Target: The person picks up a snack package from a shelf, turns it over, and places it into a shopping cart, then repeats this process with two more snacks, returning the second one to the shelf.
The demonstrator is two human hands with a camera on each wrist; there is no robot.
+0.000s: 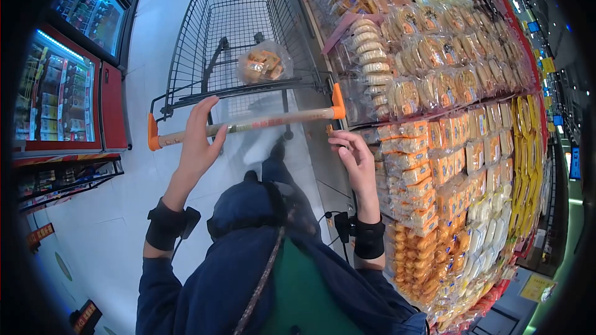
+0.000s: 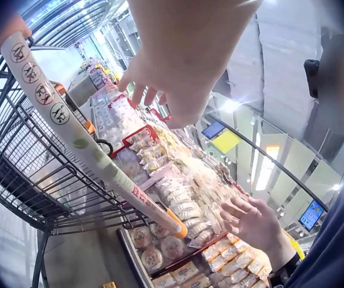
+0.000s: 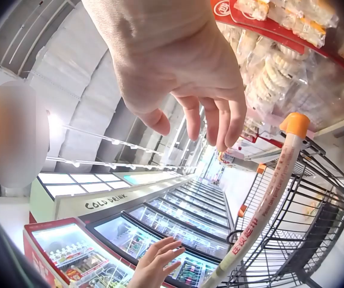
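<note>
A shopping cart (image 1: pixel 239 15) of dark wire with orange corner caps stands ahead, its handle bar (image 1: pixel 279 118) crossing in front of me. My left hand (image 1: pixel 202 133) overlaps the left part of the bar in the head view; the left wrist view shows its fingers apart from the bar, loosely extended and holding nothing. To the right of the bar's orange end cap (image 1: pixel 338 102), my right hand (image 1: pixel 357 158) hovers with loosely bent fingers and nothing in them. Inside the cart lies a clear plastic bag (image 1: pixel 266 65) of orange and tan packaged pieces.
On the right, a long shelf holds rows of wrapped pastries (image 1: pixel 434 87) and orange packs (image 1: pixel 406 174), close beside my right hand. Lit drink coolers (image 1: pixel 62 93) line the left side. Pale floor tiles (image 1: pixel 146 80) run between the coolers and the cart.
</note>
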